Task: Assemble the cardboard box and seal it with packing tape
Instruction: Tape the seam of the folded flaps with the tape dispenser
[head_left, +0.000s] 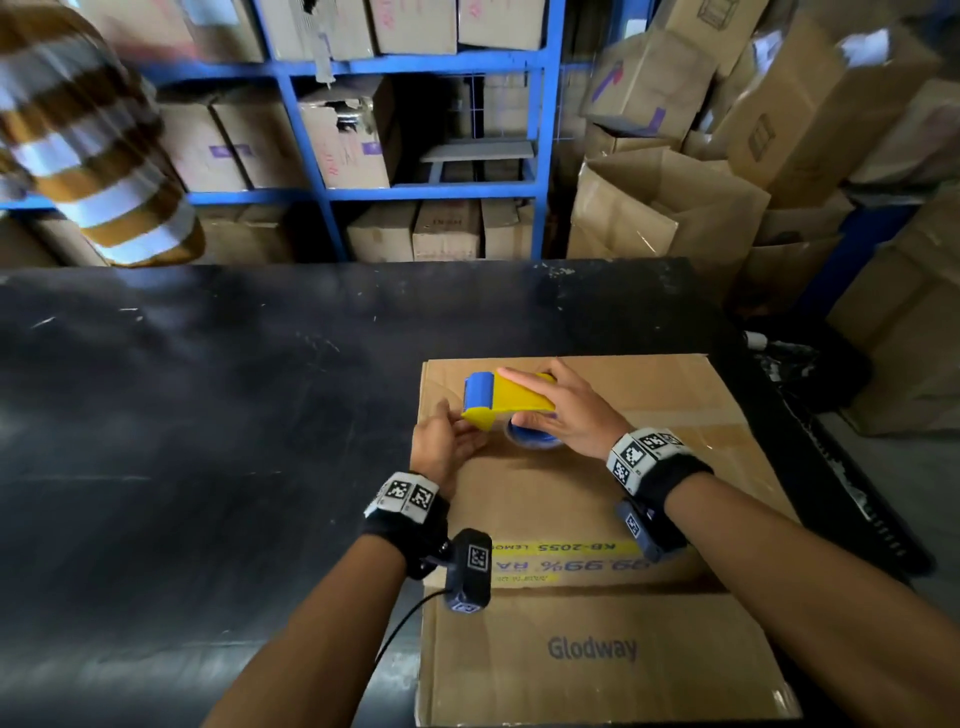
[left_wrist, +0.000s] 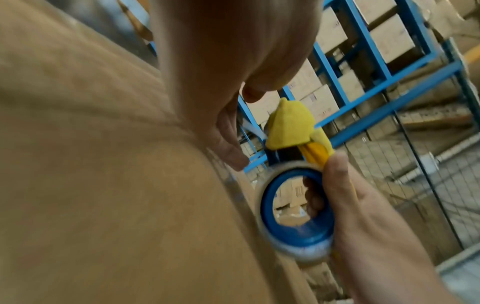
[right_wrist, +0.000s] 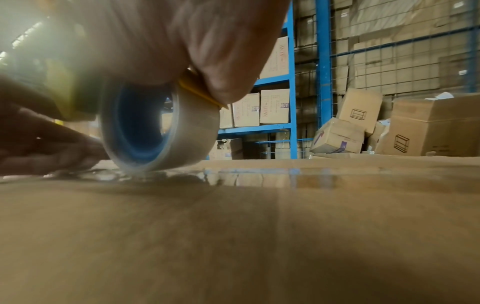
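- The right hand (head_left: 563, 410) is closed around a yellow and blue tape dispenser (head_left: 506, 397), fingers laid over its yellow top, thumb on the near side; in the left wrist view fingertips show through the blue core of the tape roll (left_wrist: 296, 207).
- The tape roll is pressed down on the top of the cardboard box (head_left: 597, 519), touching the surface where a shiny strip of clear tape (right_wrist: 259, 176) is seen along the seam in the right wrist view.
- The left hand (head_left: 447, 441) is held just beside the dispenser's front end, fingers straight and relaxed, lying flat on the box top; nothing is gripped by it.
- Both forearms are stretched forward over the box, each wrist wrapped in a black band (head_left: 657, 467) bearing black-and-white coded squares.
- The box is set on the right part of a scuffed black table (head_left: 208, 415), its flaps closed.
- Behind the table blue metal shelving (head_left: 415, 192) is stacked with cartons, and loose open cartons (head_left: 675, 202) are piled to the right.
- A striped brown-and-white sleeve (head_left: 93, 145) of another person is seen, blurred, at upper left.
- "Glodway" is printed on the near face of the box; upside down on a yellow band "KB-2055" and "99.99%" can be read.
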